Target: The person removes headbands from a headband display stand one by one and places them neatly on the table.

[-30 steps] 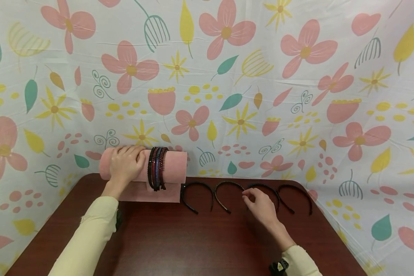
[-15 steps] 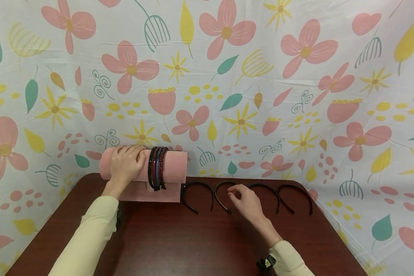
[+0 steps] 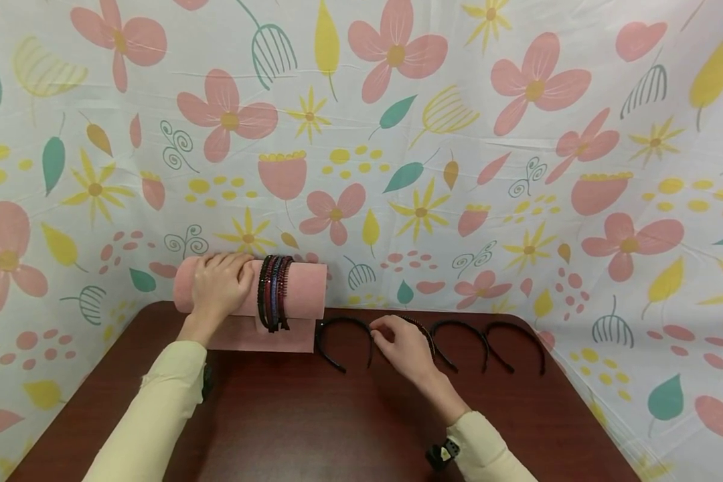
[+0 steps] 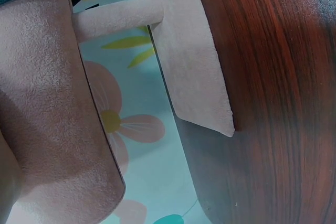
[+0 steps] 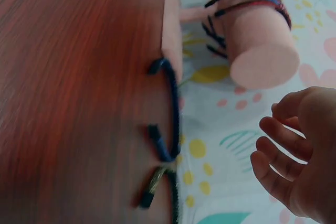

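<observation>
My left hand (image 3: pixel 219 284) grips the left part of a pink plush roll (image 3: pixel 304 291), with its fingers draped over the top. The roll belongs to a headband display stand, raised by a short post (image 4: pixel 118 18) above a flat base (image 4: pixel 194 61). Several sparkly headbands (image 3: pixel 272 294) in black, red and blue hang together round the roll, right of that hand. My right hand (image 3: pixel 406 348) holds nothing; its fingers are loosely bent near a dark headband (image 3: pixel 345 319) beside the stand. It partly covers a gold-and-black headband (image 3: pixel 424 330).
To the right, a third headband (image 3: pixel 460 323) and another black headband (image 3: pixel 521 326) continue the row along the back edge of the dark wooden table (image 3: pixel 313 415). A floral cloth (image 3: pixel 361 134) hangs right behind the table.
My right hand has moved left along the row, from the third headband past the gold-and-black one towards the leftmost. My left hand has stayed on the roll.
</observation>
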Tool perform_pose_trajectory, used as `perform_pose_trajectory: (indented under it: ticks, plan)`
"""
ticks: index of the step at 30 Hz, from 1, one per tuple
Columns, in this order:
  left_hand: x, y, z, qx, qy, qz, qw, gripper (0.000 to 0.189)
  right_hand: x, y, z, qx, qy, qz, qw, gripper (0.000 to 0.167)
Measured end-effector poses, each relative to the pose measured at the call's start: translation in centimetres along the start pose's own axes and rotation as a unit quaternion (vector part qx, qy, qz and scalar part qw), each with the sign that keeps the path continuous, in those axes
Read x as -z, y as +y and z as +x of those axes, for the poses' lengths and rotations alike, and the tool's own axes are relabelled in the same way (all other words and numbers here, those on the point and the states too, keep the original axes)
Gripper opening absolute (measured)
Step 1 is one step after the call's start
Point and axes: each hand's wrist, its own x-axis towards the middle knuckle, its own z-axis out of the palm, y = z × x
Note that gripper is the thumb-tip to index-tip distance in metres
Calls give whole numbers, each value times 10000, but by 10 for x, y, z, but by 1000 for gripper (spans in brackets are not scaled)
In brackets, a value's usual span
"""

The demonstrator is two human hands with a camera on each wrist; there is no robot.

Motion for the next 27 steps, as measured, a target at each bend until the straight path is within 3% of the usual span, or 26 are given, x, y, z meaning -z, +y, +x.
perform_pose_trajectory:
  ticks: [13, 27]
  plan:
    - [4, 4, 3, 36, -109, 8, 9999, 36, -20, -42, 16, 474, -268, 66, 9985, 14]
    - [3, 2, 1, 16, -28, -7, 10000, 36, -47, -77, 28, 486, -810, 116, 9955, 16]
